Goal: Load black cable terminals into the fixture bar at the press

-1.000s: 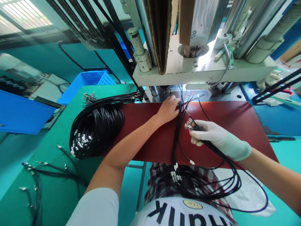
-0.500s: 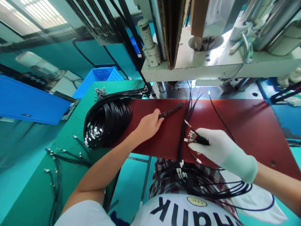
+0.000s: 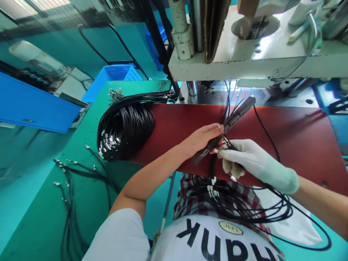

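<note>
Hands meet over the near edge of the red desk (image 3: 285,134). Off to the left, a coiled bundle of black cables (image 3: 126,128) lies on the desk's left edge. The bare left hand (image 3: 202,139) is closed around a long dark bar (image 3: 227,127), whose long axis runs from that hand up and rightward toward the press (image 3: 244,61). Just right, touching the bar's lower part, the gloved right hand (image 3: 244,159) pinches a bunch of cable ends (image 3: 224,142), nearer the bar's lower end.

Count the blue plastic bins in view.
2. One open blue crate stands behind the coiled black cables at the green table's far edge; a larger blue bin sits at far left. Others may be hidden.
</note>
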### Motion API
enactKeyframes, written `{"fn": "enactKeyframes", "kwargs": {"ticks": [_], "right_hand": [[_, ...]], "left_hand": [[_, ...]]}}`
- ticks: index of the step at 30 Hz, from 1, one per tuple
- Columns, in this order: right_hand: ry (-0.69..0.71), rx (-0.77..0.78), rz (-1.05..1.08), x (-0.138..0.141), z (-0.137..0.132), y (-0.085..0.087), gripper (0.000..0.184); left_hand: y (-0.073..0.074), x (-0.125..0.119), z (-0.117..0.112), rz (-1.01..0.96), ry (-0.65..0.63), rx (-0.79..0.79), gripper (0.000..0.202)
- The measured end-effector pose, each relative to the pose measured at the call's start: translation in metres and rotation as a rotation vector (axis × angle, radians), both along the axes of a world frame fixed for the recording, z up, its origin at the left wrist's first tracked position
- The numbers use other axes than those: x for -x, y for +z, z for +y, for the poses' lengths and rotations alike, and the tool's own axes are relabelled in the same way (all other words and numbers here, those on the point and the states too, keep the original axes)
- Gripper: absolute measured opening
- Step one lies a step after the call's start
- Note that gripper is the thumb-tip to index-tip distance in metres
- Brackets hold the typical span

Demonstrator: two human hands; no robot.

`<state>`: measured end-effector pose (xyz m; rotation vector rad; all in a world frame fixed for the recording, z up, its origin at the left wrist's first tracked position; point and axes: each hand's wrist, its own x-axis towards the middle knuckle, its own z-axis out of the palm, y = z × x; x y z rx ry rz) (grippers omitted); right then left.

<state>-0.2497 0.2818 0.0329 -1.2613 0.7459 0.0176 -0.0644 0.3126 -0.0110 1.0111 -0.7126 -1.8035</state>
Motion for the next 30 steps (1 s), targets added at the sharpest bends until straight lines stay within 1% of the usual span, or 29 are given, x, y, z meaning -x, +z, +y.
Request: {"fn": "enactKeyframes", "kwargs": {"ticks": [2, 4, 9, 12, 15, 18, 20, 23, 24, 27, 28, 30], "right_hand": [[-0.024, 0.015, 0.007, -0.003, -0.001, -0.005, 0.034], [-0.032, 0.022, 0.029, -0.006, 0.0, -0.011, 0.032], [-0.032, 0.007, 0.06, -0.012, 0.001, -0.021, 0.03], [-0.043, 0.014, 0.066, -0.015, 0.0, -0.022, 0.029], [-0.02, -0.007, 0.084, -0.017, -0.001, -0.019, 0.028], [-0.022, -0.047, 0.087, -0.021, 0.002, -0.017, 0.025], [-0.051, -0.043, 0.071, -0.025, 0.005, -0.017, 0.021], [-0.09, 0.011, 0.022, -0.031, 0.007, -0.022, 0.017], [-0.084, 0.028, 0.001, -0.032, 0.007, -0.024, 0.017], [0.018, 0.106, -0.017, -0.027, 0.002, -0.027, 0.022], [0.055, 0.16, 0.002, -0.024, 0.0, -0.027, 0.024], [0.096, 0.315, 0.041, -0.016, -0.005, -0.025, 0.026]], "left_hand": [[-0.006, 0.007, -0.005, -0.036, 0.08, 0.012, 0.043], [-0.009, 0.009, -0.007, -0.06, 0.12, 0.018, 0.044], [-0.008, 0.008, -0.007, -0.123, 0.121, 0.007, 0.047], [-0.007, 0.008, -0.004, -0.115, 0.13, 0.036, 0.045], [-0.007, 0.009, -0.001, -0.107, 0.158, 0.044, 0.043], [-0.007, 0.01, 0.0, -0.139, 0.206, 0.02, 0.042], [-0.007, 0.01, 0.0, -0.165, 0.245, 0.029, 0.041], [-0.009, 0.008, 0.0, -0.184, 0.318, 0.079, 0.039], [-0.01, 0.006, 0.0, -0.189, 0.339, 0.092, 0.038], [-0.012, 0.002, 0.001, -0.197, 0.369, 0.092, 0.034], [-0.012, 0.001, 0.001, -0.193, 0.367, 0.078, 0.034], [-0.011, 0.0, 0.002, -0.178, 0.352, 0.045, 0.035]]}}
